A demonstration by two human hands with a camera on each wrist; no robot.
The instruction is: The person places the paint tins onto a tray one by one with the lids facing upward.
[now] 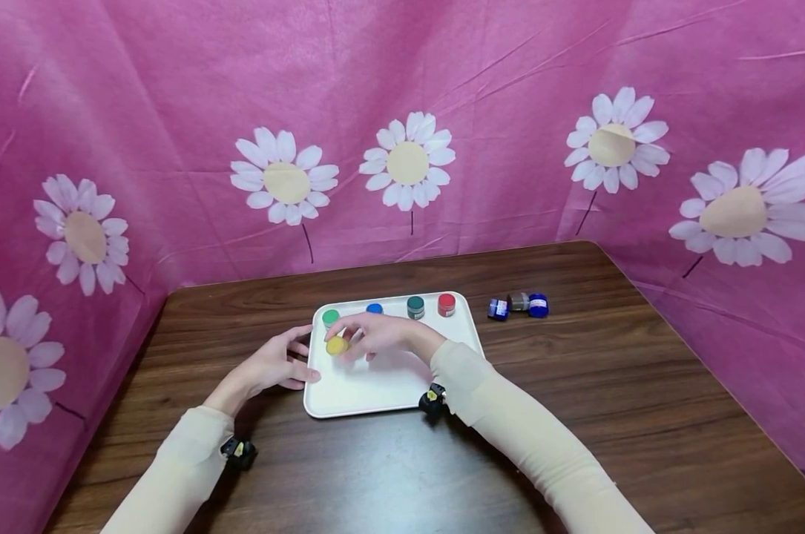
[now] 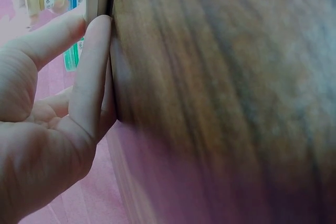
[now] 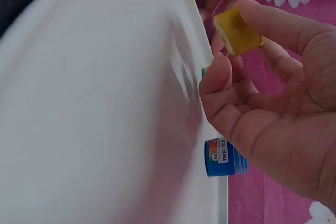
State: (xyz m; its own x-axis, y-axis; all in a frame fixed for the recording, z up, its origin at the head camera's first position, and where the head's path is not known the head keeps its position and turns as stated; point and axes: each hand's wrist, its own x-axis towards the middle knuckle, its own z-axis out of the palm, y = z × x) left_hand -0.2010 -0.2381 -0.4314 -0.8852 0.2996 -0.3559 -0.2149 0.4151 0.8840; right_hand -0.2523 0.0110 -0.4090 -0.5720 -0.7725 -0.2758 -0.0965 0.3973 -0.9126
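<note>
Brown tabletop [image 1: 642, 386], yellow jar [image 1: 337, 345] over white tray [image 1: 369, 389]

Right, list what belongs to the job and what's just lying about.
Likely job:
yellow jar, in right hand
white tray, gripped by left hand
green jar, blue jar, dark green jar, red jar

Seemingly lying about:
two dark blue jars
grey-brown jar

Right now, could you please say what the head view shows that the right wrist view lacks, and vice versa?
Only the head view shows the red jar, the dark green jar and three jars beside the white tray.

Only the right wrist view shows the label on the blue jar.

Both show the right hand holding the yellow jar and the left hand at the tray's rim.
</note>
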